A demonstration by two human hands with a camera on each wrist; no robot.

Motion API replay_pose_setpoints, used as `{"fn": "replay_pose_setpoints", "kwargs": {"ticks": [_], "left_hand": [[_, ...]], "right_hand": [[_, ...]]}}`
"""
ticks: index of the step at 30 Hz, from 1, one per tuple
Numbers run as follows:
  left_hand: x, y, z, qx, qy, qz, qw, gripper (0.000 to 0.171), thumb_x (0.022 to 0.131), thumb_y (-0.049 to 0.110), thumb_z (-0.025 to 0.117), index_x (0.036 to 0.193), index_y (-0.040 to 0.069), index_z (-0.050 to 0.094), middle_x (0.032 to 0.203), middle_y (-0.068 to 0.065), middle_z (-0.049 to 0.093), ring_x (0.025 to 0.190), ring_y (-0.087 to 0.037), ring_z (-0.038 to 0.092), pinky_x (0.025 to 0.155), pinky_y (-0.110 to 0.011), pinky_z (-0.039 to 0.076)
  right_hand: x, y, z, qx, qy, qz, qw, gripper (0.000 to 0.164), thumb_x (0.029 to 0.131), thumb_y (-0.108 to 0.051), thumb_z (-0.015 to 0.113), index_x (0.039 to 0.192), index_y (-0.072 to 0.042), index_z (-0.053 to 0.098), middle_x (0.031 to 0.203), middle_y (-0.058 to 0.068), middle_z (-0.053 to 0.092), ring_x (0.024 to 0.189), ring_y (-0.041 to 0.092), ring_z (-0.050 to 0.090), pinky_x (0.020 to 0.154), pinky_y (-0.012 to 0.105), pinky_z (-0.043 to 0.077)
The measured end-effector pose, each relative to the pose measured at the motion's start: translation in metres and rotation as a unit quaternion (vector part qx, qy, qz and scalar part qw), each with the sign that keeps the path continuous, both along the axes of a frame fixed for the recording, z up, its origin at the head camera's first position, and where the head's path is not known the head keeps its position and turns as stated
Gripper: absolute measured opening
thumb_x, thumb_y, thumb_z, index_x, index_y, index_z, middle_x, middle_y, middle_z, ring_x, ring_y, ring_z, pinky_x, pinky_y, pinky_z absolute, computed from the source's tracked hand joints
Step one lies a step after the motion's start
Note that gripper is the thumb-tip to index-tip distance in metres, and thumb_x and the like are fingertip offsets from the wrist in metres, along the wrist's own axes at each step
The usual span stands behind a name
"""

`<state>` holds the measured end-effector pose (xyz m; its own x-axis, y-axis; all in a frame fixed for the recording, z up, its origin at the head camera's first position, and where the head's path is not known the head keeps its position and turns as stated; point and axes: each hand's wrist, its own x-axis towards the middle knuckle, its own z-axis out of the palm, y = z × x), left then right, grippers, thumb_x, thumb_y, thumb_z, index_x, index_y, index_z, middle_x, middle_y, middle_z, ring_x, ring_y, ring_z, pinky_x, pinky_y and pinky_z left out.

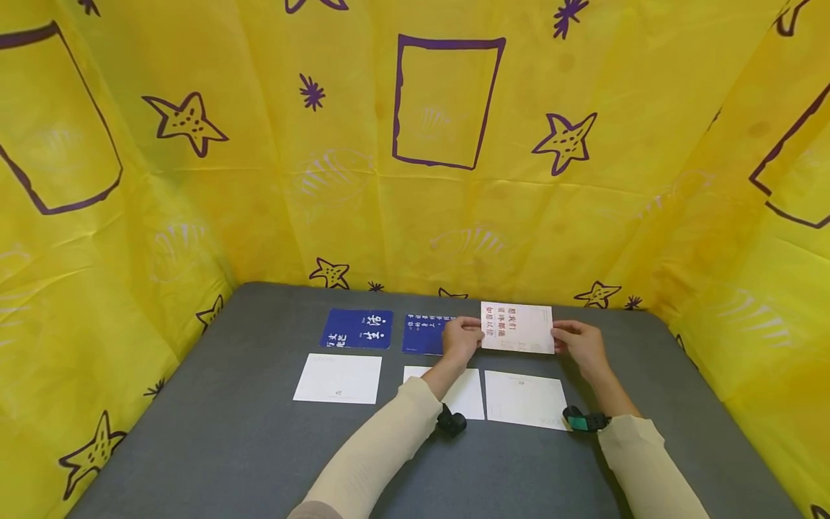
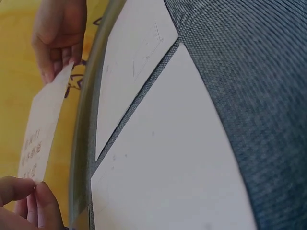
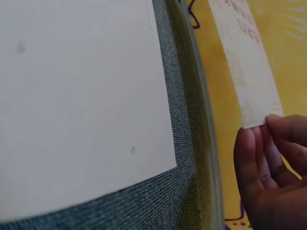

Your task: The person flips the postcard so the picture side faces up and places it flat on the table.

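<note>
A pale card with reddish Chinese lettering (image 1: 519,328) is held up above the far right of the table, its printed side toward me. My left hand (image 1: 462,339) pinches its left edge between thumb and fingers. At the opposite edge, my right hand (image 1: 583,346) pinches the card too. Both wrist views show the same card, with the left hand (image 2: 31,203) and the right hand (image 3: 273,167) each gripping an end. Behind the left hand lies a blue card with white lettering (image 1: 421,335), partly covered by that hand.
Another blue card (image 1: 357,329) lies at the back left. In the nearer row are a white card at left (image 1: 338,378), a white card in the middle (image 1: 463,396) partly behind the left arm, and one at right (image 1: 525,398). Yellow patterned cloth (image 1: 350,209) surrounds the grey table (image 1: 227,432).
</note>
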<state>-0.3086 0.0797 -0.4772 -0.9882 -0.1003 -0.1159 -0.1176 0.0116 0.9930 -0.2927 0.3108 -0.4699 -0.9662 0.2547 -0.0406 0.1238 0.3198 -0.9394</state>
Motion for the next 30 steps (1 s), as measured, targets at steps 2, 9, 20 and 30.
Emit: {"fn": "replay_pose_setpoints", "kwargs": {"ticks": [2,9,20,30], "left_hand": [[0.0,0.0,0.0,-0.006,0.0,0.004,1.0,0.019,0.078,-0.007,0.068,0.096,-0.001,0.073,0.082,-0.012,0.072,0.061,-0.009,0.059,0.057,-0.02,0.053],[0.001,-0.001,0.0,-0.029,-0.007,-0.005,0.9996,0.025,0.072,-0.009,0.067,0.094,-0.001,0.075,0.079,-0.011,0.073,0.058,-0.007,0.056,0.054,-0.018,0.049],[0.002,0.0,-0.003,-0.073,-0.022,-0.037,0.9964,0.034,0.069,-0.012,0.069,0.1,-0.001,0.074,0.084,-0.01,0.074,0.062,-0.007,0.057,0.056,-0.017,0.049],[0.003,0.001,-0.002,-0.094,-0.031,-0.064,0.9931,0.028,0.072,-0.008,0.067,0.099,-0.002,0.074,0.087,-0.009,0.071,0.065,-0.009,0.054,0.055,-0.017,0.045]], "right_hand": [[-0.001,0.0,-0.001,0.005,-0.006,-0.002,1.0,0.035,0.094,-0.011,0.063,0.12,0.012,0.06,0.072,-0.009,0.06,0.062,0.007,0.058,0.059,0.02,0.055],[-0.003,0.002,-0.004,0.033,-0.022,0.004,0.999,0.034,0.095,-0.012,0.061,0.12,0.012,0.06,0.075,-0.004,0.06,0.063,0.01,0.056,0.057,0.021,0.054],[-0.006,0.004,-0.009,0.039,-0.032,0.007,0.999,0.033,0.093,-0.008,0.062,0.118,0.015,0.06,0.07,-0.006,0.06,0.058,0.008,0.054,0.053,0.02,0.051],[-0.006,0.007,-0.013,0.057,-0.059,0.012,0.997,0.033,0.093,-0.007,0.061,0.117,0.015,0.06,0.071,-0.002,0.06,0.06,0.009,0.053,0.054,0.02,0.051]]}}
